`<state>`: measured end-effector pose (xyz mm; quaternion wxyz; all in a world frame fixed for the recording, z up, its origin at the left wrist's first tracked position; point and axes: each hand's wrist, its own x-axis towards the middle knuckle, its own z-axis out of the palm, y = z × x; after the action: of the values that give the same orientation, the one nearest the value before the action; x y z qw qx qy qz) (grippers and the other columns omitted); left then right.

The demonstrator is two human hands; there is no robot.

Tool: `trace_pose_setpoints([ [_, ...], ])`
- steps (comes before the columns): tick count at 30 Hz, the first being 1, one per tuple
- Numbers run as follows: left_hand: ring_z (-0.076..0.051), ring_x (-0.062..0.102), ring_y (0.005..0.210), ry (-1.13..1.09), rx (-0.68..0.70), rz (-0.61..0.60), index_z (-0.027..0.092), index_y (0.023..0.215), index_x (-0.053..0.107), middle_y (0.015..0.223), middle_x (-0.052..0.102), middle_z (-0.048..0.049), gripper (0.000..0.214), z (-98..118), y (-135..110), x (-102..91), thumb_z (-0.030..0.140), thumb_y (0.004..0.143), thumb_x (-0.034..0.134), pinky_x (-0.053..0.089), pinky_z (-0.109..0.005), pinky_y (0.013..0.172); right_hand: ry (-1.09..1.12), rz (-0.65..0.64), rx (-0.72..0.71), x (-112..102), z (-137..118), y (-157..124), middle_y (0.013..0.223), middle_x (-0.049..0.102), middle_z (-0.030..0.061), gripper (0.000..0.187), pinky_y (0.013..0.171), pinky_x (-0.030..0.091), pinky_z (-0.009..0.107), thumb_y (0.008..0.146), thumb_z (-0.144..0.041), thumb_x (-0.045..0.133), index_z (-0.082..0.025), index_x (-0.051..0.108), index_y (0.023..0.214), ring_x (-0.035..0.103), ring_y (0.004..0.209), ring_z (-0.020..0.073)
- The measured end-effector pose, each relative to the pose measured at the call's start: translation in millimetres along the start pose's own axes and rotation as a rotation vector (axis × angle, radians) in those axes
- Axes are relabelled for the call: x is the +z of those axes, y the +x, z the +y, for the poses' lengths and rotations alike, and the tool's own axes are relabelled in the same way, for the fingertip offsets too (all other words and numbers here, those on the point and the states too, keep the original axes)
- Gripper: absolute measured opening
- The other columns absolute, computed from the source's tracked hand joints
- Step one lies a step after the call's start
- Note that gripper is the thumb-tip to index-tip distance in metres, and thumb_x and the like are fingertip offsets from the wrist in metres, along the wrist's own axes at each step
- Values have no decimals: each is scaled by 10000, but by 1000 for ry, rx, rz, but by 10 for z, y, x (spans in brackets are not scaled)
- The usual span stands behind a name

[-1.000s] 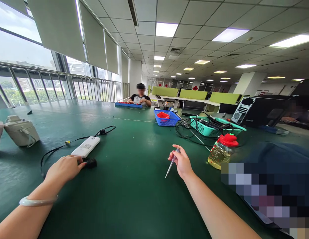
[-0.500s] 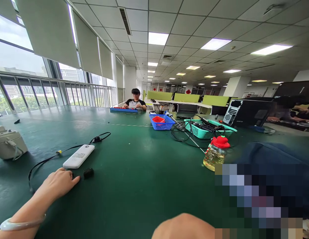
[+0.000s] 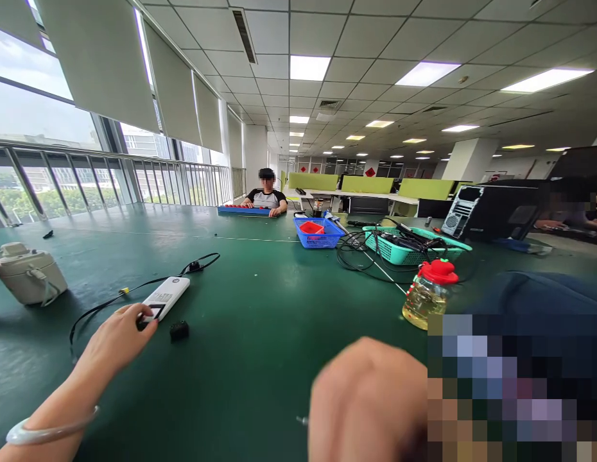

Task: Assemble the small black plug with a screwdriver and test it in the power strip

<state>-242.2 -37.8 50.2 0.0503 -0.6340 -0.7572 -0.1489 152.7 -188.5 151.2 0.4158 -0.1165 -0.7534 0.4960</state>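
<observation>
My left hand (image 3: 116, 341), with a pale bangle on the wrist, reaches over the green table (image 3: 260, 333). Its fingertips pinch the near end of a white power strip (image 3: 166, 295). A black cable (image 3: 99, 307) runs from the strip. A small black part (image 3: 179, 330) lies just right of that hand. My right hand (image 3: 368, 398) is blurred and very close to the camera at the bottom. Its back faces me and its fingers are hidden. A thin metal screwdriver tip (image 3: 302, 421) sticks out at its left side.
A beige pouch (image 3: 29, 276) sits at the left. An oil bottle with a red cap (image 3: 429, 294), a blue basket (image 3: 319, 232), a teal basket (image 3: 405, 249) with cables and a computer tower (image 3: 491, 212) stand to the right. A person (image 3: 267, 194) sits at the far end.
My left hand moved from beside the small black part onto the near end of the white strip. My right hand came up close to the camera with the screwdriver.
</observation>
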Motion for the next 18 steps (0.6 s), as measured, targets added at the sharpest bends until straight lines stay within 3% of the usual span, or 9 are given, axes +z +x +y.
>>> trace_pose_setpoints([
  [2,-304,652,1037,-161,37,-36,212,1100,557,1117,687,-113,428,43,-26,-22,486,788,454,514,-387,868,171,81,67,-162,246,148,665,652,45,374,408,380,246,877,-546,559,-223,744,836,544,476,124],
  [3,-292,648,1066,-246,70,-55,216,1144,534,1135,692,-98,471,56,-35,-20,509,780,476,515,-371,889,262,145,77,-272,425,192,703,657,46,396,418,399,241,877,-562,564,-203,728,853,557,486,122],
  [6,-281,615,1150,-436,185,-83,206,1184,525,1235,658,-82,583,62,-41,29,559,720,544,487,-350,987,401,487,156,-672,1045,153,783,672,52,437,595,501,288,781,-604,675,-178,706,878,629,653,164],
  [9,-310,601,1166,-484,261,-117,192,1151,567,1234,656,-105,630,43,-28,86,588,663,568,461,-399,1040,490,767,252,-1028,1542,-75,627,598,4,462,533,452,253,730,-640,699,-179,685,762,551,555,126],
  [11,-328,601,1160,-471,286,-139,188,1138,585,1224,658,-119,634,34,-22,100,588,647,569,460,-440,1043,511,821,318,-1166,1724,-225,585,569,-1,497,481,404,248,723,-677,675,-181,677,743,515,518,125],
  [14,-341,615,1129,-442,307,-161,184,1128,600,1202,667,-114,605,36,-23,82,558,654,562,469,-458,1030,508,893,302,-1221,1822,-329,557,554,-7,498,473,379,259,728,-692,655,-194,669,740,481,494,128],
  [18,-337,619,1112,-390,355,-186,199,1135,607,1208,663,-87,541,54,-33,49,500,693,526,489,-433,989,489,847,308,-1159,1834,-309,549,547,-10,496,483,366,268,746,-692,635,-198,664,767,470,492,133],
])
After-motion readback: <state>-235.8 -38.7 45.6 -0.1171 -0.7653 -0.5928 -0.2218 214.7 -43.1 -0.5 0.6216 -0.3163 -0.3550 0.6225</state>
